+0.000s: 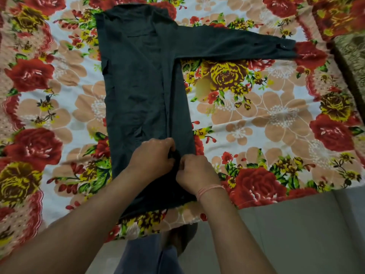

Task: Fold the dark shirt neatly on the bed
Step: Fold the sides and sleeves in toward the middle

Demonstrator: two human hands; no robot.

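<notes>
The dark shirt [138, 86] is lying flat along the middle of the bed [256, 119], with one sleeve [237, 43] stretching to the right. Near its near hem, the left hand [152, 157] and the right hand [197, 173] are pinching the cloth with closed fingers.

Dark shirt [138, 86] lies flat lengthwise on floral bedsheet [256, 115], one sleeve [237, 44] stretched out rightward from shirt body. Left hand [152, 155] and right hand [197, 173] pinch fabric near shirt's lower hem, nearly touching.
</notes>
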